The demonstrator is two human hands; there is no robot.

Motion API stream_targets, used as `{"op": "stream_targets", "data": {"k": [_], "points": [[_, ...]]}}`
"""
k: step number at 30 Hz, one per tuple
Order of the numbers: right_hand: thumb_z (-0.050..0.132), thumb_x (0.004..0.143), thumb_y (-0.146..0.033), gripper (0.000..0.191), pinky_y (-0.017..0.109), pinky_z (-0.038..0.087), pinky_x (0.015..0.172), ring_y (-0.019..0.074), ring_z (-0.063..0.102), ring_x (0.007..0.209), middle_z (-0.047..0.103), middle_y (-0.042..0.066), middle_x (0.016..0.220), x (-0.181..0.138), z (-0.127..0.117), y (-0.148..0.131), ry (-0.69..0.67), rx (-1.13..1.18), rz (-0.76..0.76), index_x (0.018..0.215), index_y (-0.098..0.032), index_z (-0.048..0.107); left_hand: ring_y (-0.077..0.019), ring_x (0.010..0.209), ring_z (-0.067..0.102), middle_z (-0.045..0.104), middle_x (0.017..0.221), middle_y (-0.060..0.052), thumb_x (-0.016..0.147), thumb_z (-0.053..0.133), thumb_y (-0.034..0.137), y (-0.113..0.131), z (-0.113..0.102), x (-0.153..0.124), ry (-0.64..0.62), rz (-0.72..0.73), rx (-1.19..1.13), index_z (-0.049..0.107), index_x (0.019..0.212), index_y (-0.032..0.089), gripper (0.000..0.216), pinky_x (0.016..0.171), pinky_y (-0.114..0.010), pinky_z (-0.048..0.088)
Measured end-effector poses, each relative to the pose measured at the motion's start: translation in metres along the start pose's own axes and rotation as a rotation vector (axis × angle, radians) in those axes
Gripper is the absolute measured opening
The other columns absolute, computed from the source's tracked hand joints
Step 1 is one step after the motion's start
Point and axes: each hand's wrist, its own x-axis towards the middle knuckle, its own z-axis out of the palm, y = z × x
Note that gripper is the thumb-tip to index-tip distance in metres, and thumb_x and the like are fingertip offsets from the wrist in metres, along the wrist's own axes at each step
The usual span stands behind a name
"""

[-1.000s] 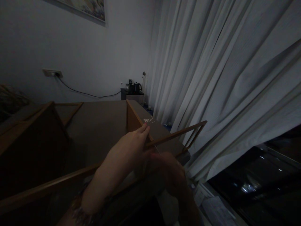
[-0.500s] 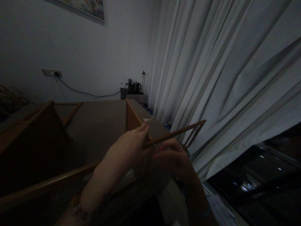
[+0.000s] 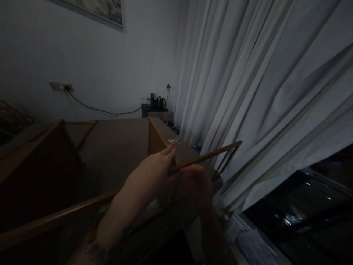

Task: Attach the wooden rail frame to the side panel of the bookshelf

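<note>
My left hand [image 3: 153, 165] is closed over the corner where an upright brown wooden panel [image 3: 157, 138] meets a slim wooden frame [image 3: 212, 154]. Its fingertips rest along the panel's top edge. My right hand [image 3: 197, 182] is just below the frame's rail, close to that same corner. Its fingers are curled, with one painted nail against the rail; blur and shadow hide what is between them. A long wooden rail [image 3: 63, 213] runs from the lower left to beneath my left wrist.
Another wooden piece [image 3: 41, 154] stands at the left on a brown tabletop [image 3: 118, 140]. Small pale bits [image 3: 174, 140] lie right of the panel. A kettle [image 3: 160, 102] sits on a cabinet behind. White curtains [image 3: 248, 92] hang at the right, above a dark glossy surface [image 3: 298, 209].
My right hand has shifted slightly left and turned more upright, its fingers drawn in against the rail. My left hand and the wooden pieces hold nearly the same position.
</note>
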Motion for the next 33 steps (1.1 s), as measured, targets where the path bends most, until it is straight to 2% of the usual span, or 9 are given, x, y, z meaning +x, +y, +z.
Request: {"op": "stream_targets", "data": {"k": [4, 7, 11, 16, 19, 22, 27, 31, 33], "points": [[0.049, 0.094, -0.035, 0.018, 0.021, 0.047, 0.059, 0.0104, 0.057, 0.064, 0.063, -0.001, 0.078, -0.010, 0.013, -0.007, 0.118, 0.034, 0.201, 0.094, -0.024, 0.063, -0.0304, 0.125, 0.053, 0.039, 0.149, -0.015, 0.085, 0.056, 0.032, 0.002, 0.000, 0.000, 0.005, -0.006, -0.004, 0.047, 0.133, 0.013, 0.053, 0.103, -0.044, 0.049], [0.046, 0.096, -0.032, 0.018, 0.020, 0.048, 0.058, 0.0103, 0.059, 0.066, 0.063, -0.001, 0.078, -0.015, 0.017, -0.014, 0.245, -0.042, 0.248, 0.095, -0.022, 0.062, -0.0306, 0.126, 0.052, 0.039, 0.148, -0.015, 0.086, 0.054, 0.032, 0.005, -0.002, 0.000, 0.020, -0.007, -0.001, 0.047, 0.134, 0.012, 0.053, 0.104, -0.044, 0.048], [0.046, 0.096, -0.025, 0.019, 0.023, 0.050, 0.062, 0.0121, 0.063, 0.071, 0.067, 0.001, 0.080, -0.018, 0.013, -0.012, 0.274, -0.251, 0.064, 0.099, -0.023, 0.064, -0.0299, 0.125, 0.053, 0.040, 0.149, -0.014, 0.085, 0.055, 0.031, 0.005, -0.002, 0.000, 0.009, -0.013, -0.005, 0.048, 0.133, 0.012, 0.052, 0.105, -0.044, 0.047], [0.054, 0.093, -0.024, 0.021, 0.027, 0.055, 0.065, 0.0144, 0.065, 0.071, 0.069, 0.001, 0.076, -0.017, -0.007, 0.000, 0.058, -0.277, -0.260, 0.110, -0.027, 0.066, -0.0308, 0.130, 0.048, 0.035, 0.151, -0.015, 0.082, 0.059, 0.030, 0.005, -0.002, 0.000, -0.023, -0.026, -0.012, 0.050, 0.131, 0.013, 0.053, 0.107, -0.043, 0.045], [0.054, 0.092, -0.019, 0.030, 0.027, 0.059, 0.072, 0.0154, 0.070, 0.083, 0.074, 0.003, 0.091, -0.014, -0.022, 0.000, -0.112, -0.260, -0.269, 0.121, -0.027, 0.062, -0.0299, 0.128, 0.050, 0.038, 0.149, -0.015, 0.083, 0.058, 0.031, 0.006, -0.004, 0.000, -0.025, -0.018, -0.026, 0.052, 0.129, 0.012, 0.050, 0.107, -0.042, 0.045], [0.049, 0.093, -0.013, 0.035, 0.026, 0.060, 0.074, 0.0149, 0.071, 0.089, 0.074, 0.004, 0.101, -0.010, -0.032, -0.002, -0.197, -0.278, -0.250, 0.123, -0.027, 0.060, -0.0306, 0.126, 0.052, 0.039, 0.149, -0.016, 0.082, 0.060, 0.033, 0.005, -0.004, 0.001, -0.021, -0.019, -0.026, 0.051, 0.130, 0.012, 0.053, 0.106, -0.043, 0.046], [0.059, 0.089, -0.014, 0.028, 0.030, 0.058, 0.071, 0.0166, 0.068, 0.086, 0.072, 0.005, 0.094, -0.007, -0.034, -0.002, -0.111, -0.345, -0.326, 0.114, -0.024, 0.063, -0.0304, 0.127, 0.051, 0.041, 0.147, -0.016, 0.082, 0.057, 0.031, 0.003, -0.002, 0.002, 0.009, 0.019, -0.003, 0.051, 0.128, 0.015, 0.049, 0.105, -0.042, 0.046], [0.064, 0.087, -0.023, 0.005, 0.030, 0.048, 0.064, 0.0144, 0.061, 0.070, 0.066, 0.000, 0.074, -0.010, -0.028, -0.003, 0.015, -0.624, -0.377, 0.091, -0.025, 0.063, -0.0293, 0.119, 0.058, 0.046, 0.144, -0.016, 0.085, 0.054, 0.033, 0.002, -0.001, 0.001, 0.021, 0.029, 0.009, 0.053, 0.123, 0.016, 0.042, 0.096, -0.040, 0.051], [0.065, 0.086, -0.023, 0.009, 0.032, 0.041, 0.066, 0.0144, 0.056, 0.065, 0.063, -0.002, 0.067, -0.011, -0.025, -0.007, 0.044, -0.746, -0.385, 0.079, -0.025, 0.059, -0.0278, 0.114, 0.061, 0.050, 0.140, -0.015, 0.084, 0.055, 0.035, 0.001, 0.000, 0.000, 0.039, 0.040, 0.027, 0.053, 0.123, 0.017, 0.043, 0.092, -0.037, 0.053]]}}
